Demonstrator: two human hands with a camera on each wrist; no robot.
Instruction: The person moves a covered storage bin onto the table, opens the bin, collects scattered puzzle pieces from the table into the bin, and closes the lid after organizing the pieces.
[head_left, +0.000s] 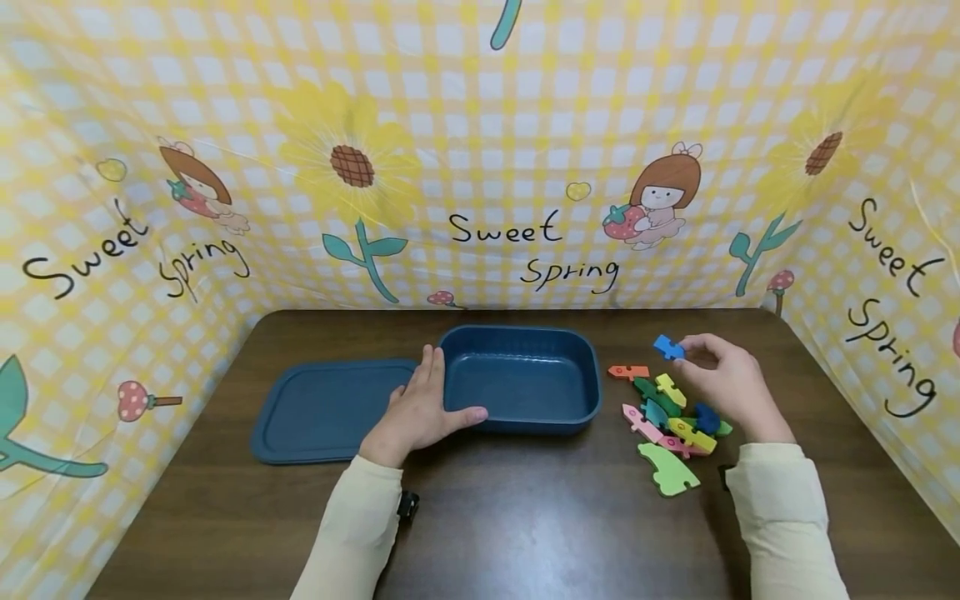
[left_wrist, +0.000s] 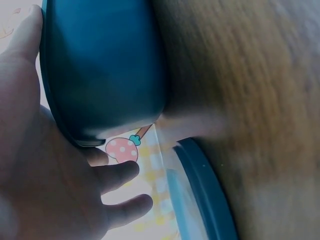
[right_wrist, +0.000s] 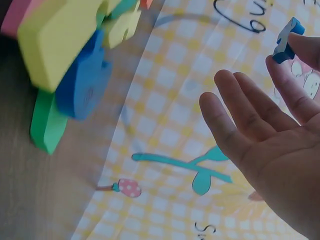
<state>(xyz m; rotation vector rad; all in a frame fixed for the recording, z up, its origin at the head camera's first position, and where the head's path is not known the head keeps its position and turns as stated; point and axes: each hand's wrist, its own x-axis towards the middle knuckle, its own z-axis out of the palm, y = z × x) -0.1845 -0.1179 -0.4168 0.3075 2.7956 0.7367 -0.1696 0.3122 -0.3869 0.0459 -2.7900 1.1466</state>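
Between thumb and index finger my right hand [head_left: 731, 379] pinches a small blue puzzle piece [head_left: 667, 347], raised over the right side of the table; its other fingers are spread in the right wrist view. Below lies a loose heap of coloured puzzle pieces, among them a light green piece [head_left: 667, 470], an orange piece [head_left: 627, 372], a pink piece [head_left: 641, 423] and a dark blue piece [right_wrist: 86, 82]. My left hand [head_left: 418, 410] rests against the left end of a dark blue box [head_left: 525, 426], thumb on its near rim and fingers straight. The box is uncovered, with no pieces visible inside.
A flat dark blue lid [head_left: 322, 412] lies left of the box, partly behind the left hand. The brown wooden table [head_left: 540, 517] is enclosed at the back and sides by yellow checked cloth [head_left: 480, 167] with printed flowers and lettering.
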